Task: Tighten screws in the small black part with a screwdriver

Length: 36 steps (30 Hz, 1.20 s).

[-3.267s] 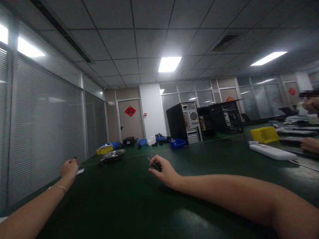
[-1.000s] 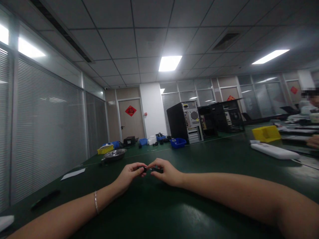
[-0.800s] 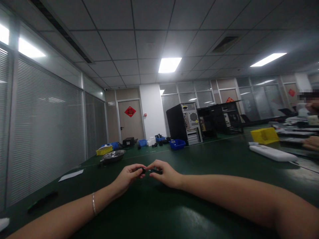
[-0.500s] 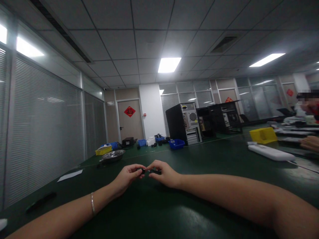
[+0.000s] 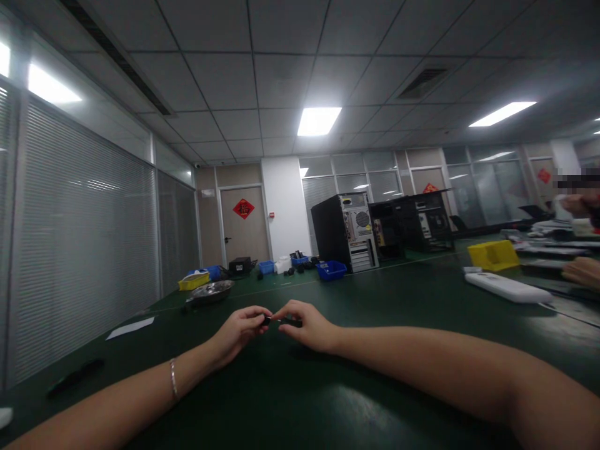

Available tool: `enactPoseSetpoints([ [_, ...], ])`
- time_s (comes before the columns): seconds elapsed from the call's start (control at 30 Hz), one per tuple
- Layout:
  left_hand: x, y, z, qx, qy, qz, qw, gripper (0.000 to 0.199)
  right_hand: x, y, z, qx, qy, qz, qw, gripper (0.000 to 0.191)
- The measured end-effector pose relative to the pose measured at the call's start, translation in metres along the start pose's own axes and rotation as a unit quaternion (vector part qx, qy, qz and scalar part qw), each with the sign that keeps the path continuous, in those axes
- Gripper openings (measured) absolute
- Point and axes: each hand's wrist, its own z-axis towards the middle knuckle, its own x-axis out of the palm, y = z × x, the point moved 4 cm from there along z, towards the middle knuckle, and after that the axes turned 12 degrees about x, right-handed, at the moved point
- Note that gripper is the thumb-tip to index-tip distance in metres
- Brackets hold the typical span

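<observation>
My left hand (image 5: 238,334) pinches a small black piece (image 5: 267,320) between thumb and fingers, a little above the green table; its kind is too small to make out. Facing it, my right hand (image 5: 310,328) has its fingers curled around a short dark slender tool (image 5: 292,322). A thin pale tip on this tool points left at the black piece. Most of the tool is hidden in the palm. My right index fingertip is close to the left fingertips; whether they touch, I cannot tell.
A metal bowl (image 5: 213,291) and a yellow tray (image 5: 194,281) stand far left. Ahead are a blue bin (image 5: 331,270) and computer cases (image 5: 344,234). To the right lie a white power strip (image 5: 509,287), a yellow bin (image 5: 493,255) and another person's hand (image 5: 582,272).
Both hands keep their holds and stay nearly in place. The left hand with the black piece has shifted very slightly left. The view has moved a touch.
</observation>
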Motion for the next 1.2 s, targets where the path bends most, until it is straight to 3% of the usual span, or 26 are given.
enactPoseSetpoints([
  [0.27,-0.017,0.009,0.006,-0.013,-0.088,0.005,0.996,0.041,0.000,-0.008,0.002,0.028,-0.013,0.014,0.999,0.027],
  [0.53,-0.014,0.008,0.006,0.019,-0.032,0.033,0.999,0.034,0.001,-0.010,0.004,0.039,-0.016,0.027,0.999,0.028],
  [0.63,-0.012,0.008,0.005,-0.002,-0.026,0.013,1.000,0.039,0.002,-0.009,0.004,0.036,-0.007,0.036,0.999,0.028],
  [0.83,-0.004,0.006,0.001,-0.024,-0.006,-0.075,0.997,0.032,0.006,-0.006,0.002,0.067,0.065,0.092,0.991,0.038],
  [1.0,-0.005,0.006,0.001,-0.022,-0.028,-0.064,0.997,0.023,0.007,0.003,-0.001,0.026,0.136,0.118,0.983,0.039],
  [1.2,-0.003,0.001,0.001,-0.045,-0.052,-0.085,0.994,0.017,0.006,0.005,-0.001,0.012,0.141,0.102,0.985,0.039],
])
